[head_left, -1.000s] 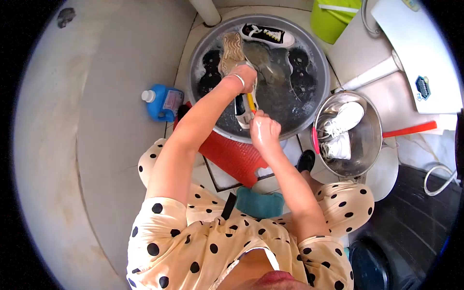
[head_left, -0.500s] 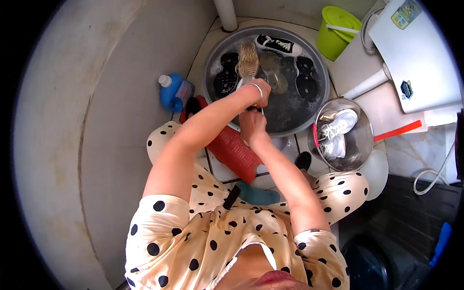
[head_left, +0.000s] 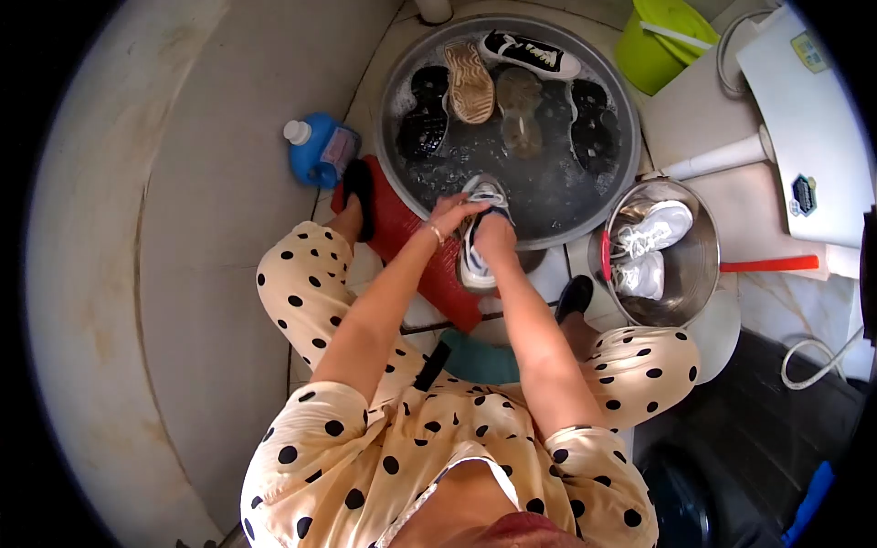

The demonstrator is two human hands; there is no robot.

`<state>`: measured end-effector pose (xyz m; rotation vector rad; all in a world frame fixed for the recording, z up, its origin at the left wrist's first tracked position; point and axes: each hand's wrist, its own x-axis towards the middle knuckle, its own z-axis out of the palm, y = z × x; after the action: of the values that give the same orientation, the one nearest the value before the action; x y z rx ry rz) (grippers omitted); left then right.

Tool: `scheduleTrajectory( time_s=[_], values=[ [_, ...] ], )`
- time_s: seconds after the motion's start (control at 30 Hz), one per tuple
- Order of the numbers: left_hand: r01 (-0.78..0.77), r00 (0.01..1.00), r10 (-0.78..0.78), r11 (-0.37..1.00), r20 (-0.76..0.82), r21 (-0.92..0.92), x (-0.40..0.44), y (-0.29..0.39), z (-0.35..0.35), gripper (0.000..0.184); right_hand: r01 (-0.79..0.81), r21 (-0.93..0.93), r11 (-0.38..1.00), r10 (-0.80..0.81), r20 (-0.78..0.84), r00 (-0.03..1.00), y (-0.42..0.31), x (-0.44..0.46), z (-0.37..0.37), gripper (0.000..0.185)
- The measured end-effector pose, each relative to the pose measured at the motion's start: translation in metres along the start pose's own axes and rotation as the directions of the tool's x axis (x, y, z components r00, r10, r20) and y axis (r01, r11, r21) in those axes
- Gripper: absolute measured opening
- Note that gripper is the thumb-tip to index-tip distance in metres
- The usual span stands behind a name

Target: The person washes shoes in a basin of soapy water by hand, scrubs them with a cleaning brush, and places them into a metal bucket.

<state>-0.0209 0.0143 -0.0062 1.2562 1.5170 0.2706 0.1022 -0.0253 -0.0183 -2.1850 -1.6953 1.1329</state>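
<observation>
A white-and-navy sneaker (head_left: pixel 488 193) is held over the near rim of a grey basin (head_left: pixel 388 173), its far end above the water. My right hand (head_left: pixel 494 236) grips it around the shoe's opening; part of the fingers is hidden. From the left side, my left hand (head_left: pixel 454 216) reaches across with fingers stretched out, the fingertips touching the sneaker's upper. Wet shoes lie in the basin: a tan-soled shoe (head_left: pixel 470 84), a black-and-white sneaker (head_left: pixel 532 55), a shoe with a translucent sole (head_left: pixel 521 114) and dark shoes (head_left: pixel 423 123) (head_left: pixel 592 123).
A blue detergent bottle (head_left: pixel 320 151) stands left of the basin. To the right, a steel pot (head_left: pixel 699 274) with a red handle holds white sneakers (head_left: pixel 660 228). Behind it is a lime-green bucket (head_left: pixel 658 50). A red mat (head_left: pixel 402 233) lies beneath my hands; a teal stool (head_left: pixel 480 359) is under me.
The sneaker has come back toward me, from over the water to the basin's near rim. My left hand has moved down and left, its fingers spreading; my right hand stays at the shoe.
</observation>
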Motion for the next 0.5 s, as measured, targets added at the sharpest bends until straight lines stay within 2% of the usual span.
scheduleTrajectory(
  time_s=[0.03,0.07,0.1,0.13,0.17,0.2,0.27,0.3,0.33,0.4,0.43,0.47,0.5],
  values=[
    [0.063,0.998,-0.052,0.948,0.043,-0.313,-0.008,-0.007,0.005,0.082,-0.036,0.047,0.998,0.034,0.054,0.998,-0.003,0.014,-0.008,0.025],
    [0.127,0.992,-0.087,0.793,0.095,-0.596,-0.011,-0.011,0.007,0.086,-0.073,0.088,0.993,0.063,0.109,0.992,-0.004,0.03,-0.015,0.025],
    [0.114,0.989,-0.149,0.816,-0.016,-0.567,0.016,-0.052,0.027,0.087,-0.128,0.111,0.986,0.099,0.237,0.966,-0.001,0.048,-0.017,0.027],
    [0.162,0.987,-0.124,0.672,0.106,-0.722,0.022,-0.061,0.031,0.075,-0.185,0.125,0.975,0.129,0.36,0.924,0.006,0.063,-0.017,0.028],
    [0.164,0.985,-0.151,0.625,0.087,-0.763,0.032,-0.068,0.029,0.069,-0.081,0.137,0.987,0.034,0.313,0.949,0.016,0.07,-0.014,0.03],
    [0.163,0.982,-0.177,0.572,0.073,-0.804,0.039,-0.073,0.027,0.064,-0.127,0.223,0.967,0.061,0.283,0.957,0.02,0.063,-0.021,0.032],
    [0.359,0.921,-0.332,0.515,0.205,-0.778,0.019,-0.037,0.007,0.056,-0.046,0.34,0.939,-0.091,0.376,0.922,0.046,0.067,-0.018,0.032],
    [0.258,0.966,-0.073,0.284,0.247,-0.923,0.026,-0.047,0.013,0.053,0.067,0.418,0.906,-0.176,0.228,0.958,0.045,0.05,-0.025,0.032],
    [0.211,0.977,-0.077,0.273,0.197,-0.939,0.009,-0.023,0.006,0.046,0.018,0.525,0.851,-0.212,0.312,0.926,0.041,0.04,-0.031,0.032],
    [0.114,0.993,0.006,0.261,0.12,-0.959,0.015,-0.037,0.002,0.042,-0.1,0.702,0.705,-0.315,0.437,0.843,0.022,0.026,-0.047,0.033],
    [0.106,0.994,-0.057,0.195,0.097,-0.975,0.003,-0.027,-0.003,0.04,0.098,0.369,0.924,-0.251,0.394,0.884,-0.002,0.019,-0.053,0.035],
    [0.01,0.999,0.042,0.145,0.016,-0.989,0.005,-0.039,0.0,0.039,0.153,0.34,0.928,-0.277,0.354,0.893,-0.02,0.006,-0.049,0.028],
    [0.053,0.996,0.066,0.0,0.052,-0.999,0.01,-0.05,0.006,0.039,0.187,0.172,0.967,-0.236,0.335,0.912,-0.048,-0.014,-0.057,0.028]
  ],
)
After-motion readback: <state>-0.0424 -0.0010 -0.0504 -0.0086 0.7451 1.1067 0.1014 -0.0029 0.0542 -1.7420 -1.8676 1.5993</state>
